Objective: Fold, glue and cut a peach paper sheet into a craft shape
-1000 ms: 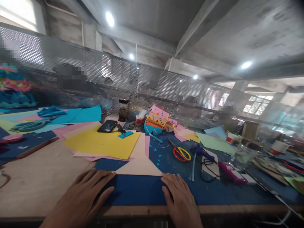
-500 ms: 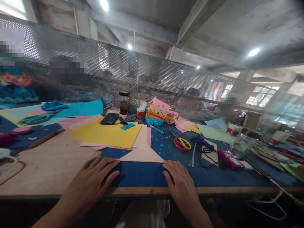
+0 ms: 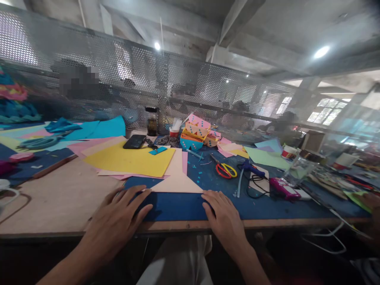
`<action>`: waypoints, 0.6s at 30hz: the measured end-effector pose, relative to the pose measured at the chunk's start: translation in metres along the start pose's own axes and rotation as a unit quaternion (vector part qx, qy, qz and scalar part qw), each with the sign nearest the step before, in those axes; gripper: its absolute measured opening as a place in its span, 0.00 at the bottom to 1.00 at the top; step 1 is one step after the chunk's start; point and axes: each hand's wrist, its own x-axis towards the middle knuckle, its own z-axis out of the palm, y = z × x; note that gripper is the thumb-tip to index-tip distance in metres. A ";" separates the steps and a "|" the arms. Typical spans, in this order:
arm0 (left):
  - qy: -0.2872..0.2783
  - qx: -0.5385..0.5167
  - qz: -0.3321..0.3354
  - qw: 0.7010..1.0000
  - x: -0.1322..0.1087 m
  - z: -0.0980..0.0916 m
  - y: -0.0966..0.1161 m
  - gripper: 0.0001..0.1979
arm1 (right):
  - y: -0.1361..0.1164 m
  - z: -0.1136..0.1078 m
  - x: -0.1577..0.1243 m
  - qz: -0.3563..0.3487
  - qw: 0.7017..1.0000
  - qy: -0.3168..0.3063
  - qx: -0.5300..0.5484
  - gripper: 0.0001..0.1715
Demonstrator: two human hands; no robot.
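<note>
And I'm looking along the bench: no word, brand, number or sign that I can read anywhere. The peach sheet point(image 3: 177, 183) right in front of me, no lettering I can make out. Up to the back cup point(image 3: 174, 133), red and white, and any print there is too small for me. Across to the right cup point(image 3: 287, 152), red on white again, too blurred to give me a letter! The pink device point(image 3: 282, 188) shows pale patches, and I can't tell whether they're labels. The phone point(image 3: 133, 141), dark-faced, nothing legible.
</note>
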 end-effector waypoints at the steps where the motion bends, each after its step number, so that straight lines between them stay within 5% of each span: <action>1: 0.004 0.000 0.002 1.000 0.002 -0.001 0.006 0.24 | 0.000 0.000 0.000 0.000 1.000 -0.001 0.001 0.15; 9: -0.022 -0.042 0.103 0.994 0.026 0.011 0.053 0.32 | 0.001 -0.002 0.000 -0.004 1.000 -0.007 -0.004 0.16; 18: -0.090 -0.061 0.090 0.990 0.033 0.014 0.058 0.32 | -0.007 -0.009 -0.001 -0.037 0.999 -0.006 0.004 0.17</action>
